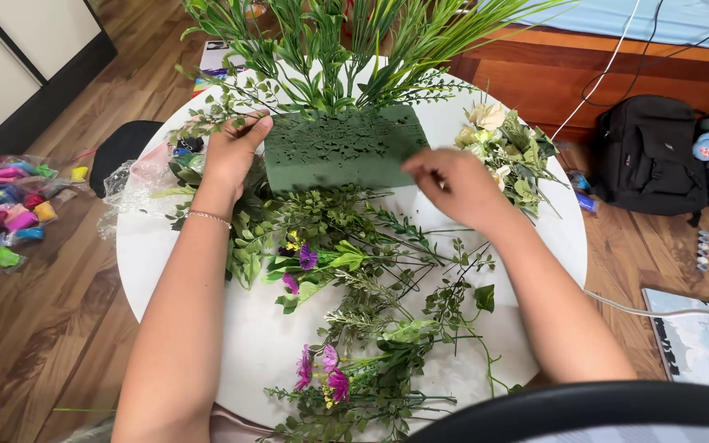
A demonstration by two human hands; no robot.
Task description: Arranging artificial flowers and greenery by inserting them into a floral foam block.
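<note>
A dark green floral foam block [346, 148] stands on a round white table [272, 336], with long green leafy stems [330, 49] stuck in its top. My left hand [235, 152] rests against the block's left end, fingers curled on its upper corner. My right hand [453, 184] hovers at the block's lower right, fingers pinched together; whether it holds a thin stem is unclear. Loose green sprigs and purple flowers [322, 369] lie spread over the table in front of the block.
A bunch of cream flowers [502, 148] lies at the table's right. Clear plastic wrap [137, 176] sits at the left edge. Bags of coloured clay [6, 217] lie on the wooden floor left; a black backpack [646, 156] right. A dark chair rim [601, 406] is nearest me.
</note>
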